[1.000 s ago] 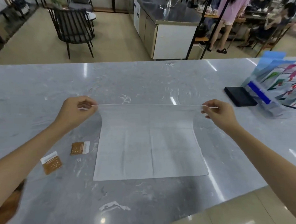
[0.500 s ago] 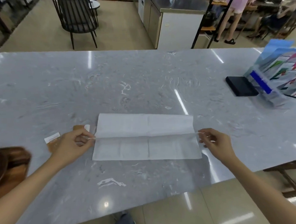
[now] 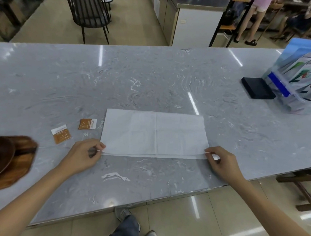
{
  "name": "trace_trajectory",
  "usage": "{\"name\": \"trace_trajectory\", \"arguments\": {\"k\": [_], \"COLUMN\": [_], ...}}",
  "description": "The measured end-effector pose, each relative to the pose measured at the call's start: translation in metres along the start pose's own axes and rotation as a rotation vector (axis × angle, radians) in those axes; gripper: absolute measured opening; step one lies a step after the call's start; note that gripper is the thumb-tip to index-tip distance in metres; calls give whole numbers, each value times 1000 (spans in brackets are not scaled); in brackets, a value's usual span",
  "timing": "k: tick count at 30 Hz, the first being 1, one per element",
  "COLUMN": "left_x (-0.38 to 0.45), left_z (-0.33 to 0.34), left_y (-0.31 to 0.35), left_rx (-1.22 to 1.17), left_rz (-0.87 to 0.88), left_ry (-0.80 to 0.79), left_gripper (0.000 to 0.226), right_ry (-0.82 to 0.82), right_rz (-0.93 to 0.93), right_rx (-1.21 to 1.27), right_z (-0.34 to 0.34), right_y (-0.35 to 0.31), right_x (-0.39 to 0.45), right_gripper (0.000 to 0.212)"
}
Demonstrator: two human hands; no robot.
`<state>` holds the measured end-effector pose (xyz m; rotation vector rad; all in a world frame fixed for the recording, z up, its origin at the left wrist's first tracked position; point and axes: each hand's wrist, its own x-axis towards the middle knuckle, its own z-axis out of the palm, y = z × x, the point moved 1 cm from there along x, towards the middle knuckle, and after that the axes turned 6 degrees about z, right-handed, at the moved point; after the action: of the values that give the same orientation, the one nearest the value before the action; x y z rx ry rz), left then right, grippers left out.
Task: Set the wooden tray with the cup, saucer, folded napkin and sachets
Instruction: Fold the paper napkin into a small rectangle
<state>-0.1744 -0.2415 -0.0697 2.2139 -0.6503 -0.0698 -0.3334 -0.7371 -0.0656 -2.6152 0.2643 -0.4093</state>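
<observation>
A white paper napkin [image 3: 154, 133] lies on the grey marble table, folded in half into a wide rectangle. My left hand [image 3: 83, 155] pinches its near left corner and my right hand [image 3: 221, 161] pinches its near right corner, both just above the table. Two brown-and-white sachets [image 3: 61, 134] [image 3: 87, 124] lie flat to the left of the napkin. The wooden tray [image 3: 24, 157] shows at the left edge, with a dark wooden saucer [image 3: 1, 155] on it. No cup is in view.
The marble table [image 3: 150, 79] runs the full width; its near edge is just below my hands. A black box [image 3: 257, 87] and a clear stand of leaflets [image 3: 294, 81] sit at the right. Beyond the table are a chair [image 3: 89, 16], a counter and people.
Both hands brought the napkin's far edge toward me and down over the near edge, folding it in half. The view tilted down, bringing the wooden tray into sight.
</observation>
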Motion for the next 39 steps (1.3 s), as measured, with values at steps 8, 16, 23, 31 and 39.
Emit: {"name": "trace_trajectory", "arguments": {"k": [8, 16, 23, 31, 39], "left_x": [0, 0, -5, -14, -22], "left_z": [-2, -2, -1, -4, -7], "left_y": [-3, -6, -5, 13, 6], "left_rx": [37, 88, 103, 266, 299], "left_rz": [31, 62, 129, 217, 230], "left_ry": [-16, -48, -57, -27, -28], "left_gripper": [30, 33, 28, 25, 35], "right_ry": [75, 50, 77, 45, 64], "right_rz": [-13, -6, -89, -81, -56], "right_rx": [19, -11, -126, -103, -106], "right_z": [6, 9, 7, 5, 9], "right_y": [4, 8, 8, 9, 9], "right_x": [-12, -16, -21, -30, -33], "right_gripper": [23, 18, 24, 24, 17]}}
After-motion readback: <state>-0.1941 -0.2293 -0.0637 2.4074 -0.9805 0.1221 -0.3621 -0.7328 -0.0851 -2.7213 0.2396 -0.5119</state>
